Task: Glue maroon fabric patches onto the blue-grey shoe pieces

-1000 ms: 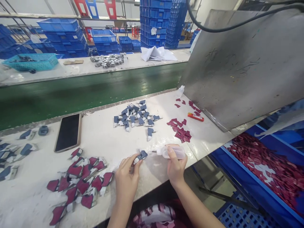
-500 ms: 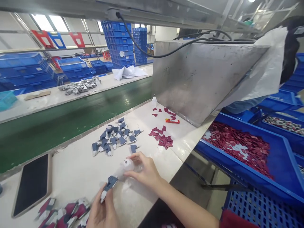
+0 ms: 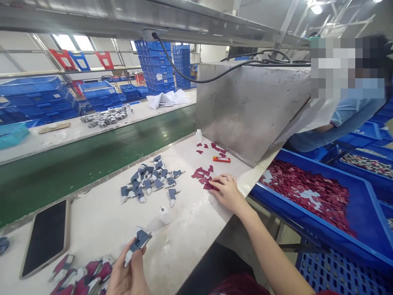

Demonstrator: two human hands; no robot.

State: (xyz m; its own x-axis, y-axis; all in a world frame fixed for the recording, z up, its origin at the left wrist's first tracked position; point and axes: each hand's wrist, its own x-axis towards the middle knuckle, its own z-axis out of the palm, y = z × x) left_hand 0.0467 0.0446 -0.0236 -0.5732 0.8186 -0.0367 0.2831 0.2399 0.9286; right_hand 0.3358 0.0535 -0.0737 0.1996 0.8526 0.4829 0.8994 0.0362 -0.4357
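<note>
Between thumb and fingers, my left hand holds a blue-grey and white part above the white table. My right hand reaches to the small pile of dark red pieces, its fingertips closed on a dark red piece. A small translucent bottle stands between my hands. Beyond it lies a heap of blue-grey and white parts. Near my left hand are several dark red and white parts.
A phone lies at the left. A red lighter is near the metal box. At the right, a blue tray holds many red pieces. Behind it, a person in blue sleeves is at work.
My right hand has let go of the translucent bottle and moved right and away to the dark red pieces. My left hand still holds its part, slightly lower left. The view has shifted a little.
</note>
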